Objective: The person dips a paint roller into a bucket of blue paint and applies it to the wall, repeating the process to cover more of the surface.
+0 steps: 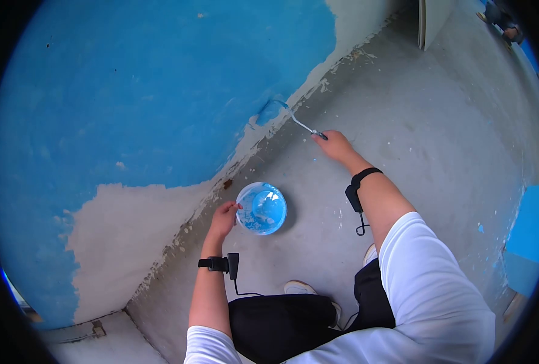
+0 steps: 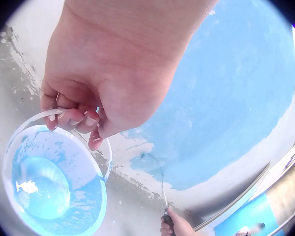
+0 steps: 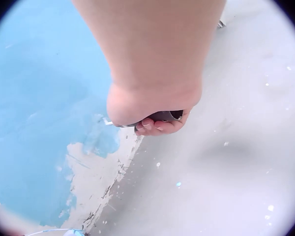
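Wall (image 1: 148,91), blue with pale patches low down, is meeting a grey, paint-flecked floor (image 1: 439,121). Paint roller (image 1: 299,123), one: is extending beyond the right grip (image 1: 336,145), its dark handle lying within the palm, its head sitting at the wall's lower edge. Right grip: is clasping that handle, fingers wrapping round it. Bucket (image 1: 249,221), one, round, blue paint inside: is hanging or standing, cannot tell which, just beside and below the left grip (image 1: 224,217), whose fingers are curling round the bail (image 2: 110,157). Arms: both are reaching forward, the right farther out. Roller's long axis: is running obliquely from handle toward wall, the metal rod bending; bucket's mouth is facing upward.
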Demonstrator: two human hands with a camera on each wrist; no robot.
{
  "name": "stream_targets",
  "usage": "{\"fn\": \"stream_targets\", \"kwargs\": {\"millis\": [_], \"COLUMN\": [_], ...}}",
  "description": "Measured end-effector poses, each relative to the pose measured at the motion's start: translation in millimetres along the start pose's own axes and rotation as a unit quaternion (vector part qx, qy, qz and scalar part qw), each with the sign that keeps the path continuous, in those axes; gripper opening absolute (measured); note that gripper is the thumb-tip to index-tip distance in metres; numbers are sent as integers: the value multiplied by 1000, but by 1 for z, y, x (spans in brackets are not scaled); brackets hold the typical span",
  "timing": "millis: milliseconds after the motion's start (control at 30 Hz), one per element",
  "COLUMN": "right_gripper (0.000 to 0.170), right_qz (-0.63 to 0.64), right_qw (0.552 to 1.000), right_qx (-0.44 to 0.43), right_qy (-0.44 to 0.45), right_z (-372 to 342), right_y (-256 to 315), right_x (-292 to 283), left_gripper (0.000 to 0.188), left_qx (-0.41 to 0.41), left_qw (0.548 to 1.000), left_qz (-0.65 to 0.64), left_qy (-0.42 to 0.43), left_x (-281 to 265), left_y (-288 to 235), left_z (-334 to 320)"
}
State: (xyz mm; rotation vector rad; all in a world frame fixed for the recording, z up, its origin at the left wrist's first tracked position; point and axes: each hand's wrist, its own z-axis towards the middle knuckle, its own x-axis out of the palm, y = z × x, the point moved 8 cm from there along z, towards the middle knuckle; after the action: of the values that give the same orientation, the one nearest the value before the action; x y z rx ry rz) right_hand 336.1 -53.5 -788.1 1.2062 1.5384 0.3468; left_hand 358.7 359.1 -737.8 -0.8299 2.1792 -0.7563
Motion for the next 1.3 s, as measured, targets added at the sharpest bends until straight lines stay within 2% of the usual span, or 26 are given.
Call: {"fn": "stream_targets", "kwargs": {"millis": [100,167,300,367,500,567,767,900,1000,1067,1167,1300], "right_gripper": [49,47,47,47,47,47,49,48,45,42,41,41], "right_qz": [-15,71,105,88,40,0,-6,-23,-21,3,44,49], "right_qw": [999,995,994,994,998,999,997,997,998,997,993,994], "right_qx": [-35,-49,-22,-32,-17,13,71,58,19,-50,-80,-46], "right_qy": [-8,-42,-24,-50,-48,-46,-25,-36,-48,-64,-68,-81], "right_z": [-5,-11,-15,-16,-22,-18,-6,-15,-21,-24,-33,-28], "right_y": [8,14,19,17,14,6,-4,4,10,21,44,40], "right_x": [2,11,36,40,37,43,60,51,40,31,20,36], "left_gripper": [21,21,21,21,20,19,18,18,19,19,19,19], "left_qx": [-6,-4,-6,-2,-15,-19,-25,-22,-22,1,-7,-21], "left_qw": [1000,1000,1000,1000,1000,1000,1000,1000,1000,1000,1000,1000], "left_qz": [3,8,6,7,7,-9,-10,-1,-10,-5,10,-9], "left_qy": [-4,-4,-6,-6,-12,-8,-6,-7,-7,-4,-9,-3], "left_x": [0,0,1,1,0,1,0,0,1,1,-1,2], "left_y": [-3,-3,-3,-4,-5,-4,-1,-3,-3,-2,-3,-4], "left_z": [-1,0,-1,-1,-3,-2,-1,-2,-2,0,-1,-2]}}
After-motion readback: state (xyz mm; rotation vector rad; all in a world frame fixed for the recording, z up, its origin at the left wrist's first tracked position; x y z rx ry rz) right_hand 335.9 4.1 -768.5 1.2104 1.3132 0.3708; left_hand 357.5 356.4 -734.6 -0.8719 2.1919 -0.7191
